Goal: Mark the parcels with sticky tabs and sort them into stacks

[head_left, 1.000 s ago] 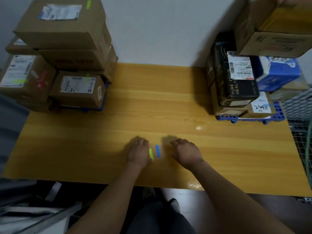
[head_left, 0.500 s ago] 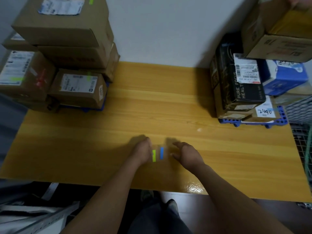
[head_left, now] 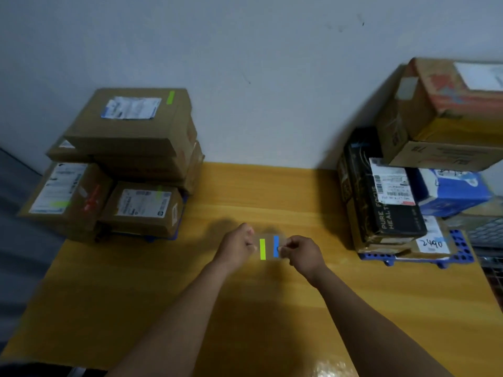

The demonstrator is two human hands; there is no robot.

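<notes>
The 2 hands are held close together over the wooden desk (head_left: 136,295), with a small clear sheet of sticky tabs (head_left: 269,250) stretched between them. The left hand (head_left: 236,247) has its fingers curled and pinches the sheet's left edge. The right hand (head_left: 302,254) is curled as well and pinches the right edge, its fingertips right at the blue tab (head_left: 276,244). A green tab (head_left: 262,249) stands on the sheet beside the blue tab, nearer the left hand, and the 2 strips run parallel with a gap between them. Beyond the left hand and off to its left, well apart from it, a stack of brown cardboard parcels (head_left: 152,164) sits against the wall. Its top parcel (head_left: 130,131) bears a white label and a green sticker (head_left: 171,97) by the far right corner. The front parcel (head_left: 141,213), the 1 nearest the left hand, shows a faint green streak on its label. To the right of the right hand, also well apart, is another pile. It holds a black box (head_left: 381,213) with white lettering and a shipping label and a blue package (head_left: 451,194) on the side away from the hand. A large cardboard box (head_left: 435,131) lies on top. A low parcel (head_left: 432,244) with "2490" handwritten on it lies at the bottom on a blue perforated tray (head_left: 460,254).
</notes>
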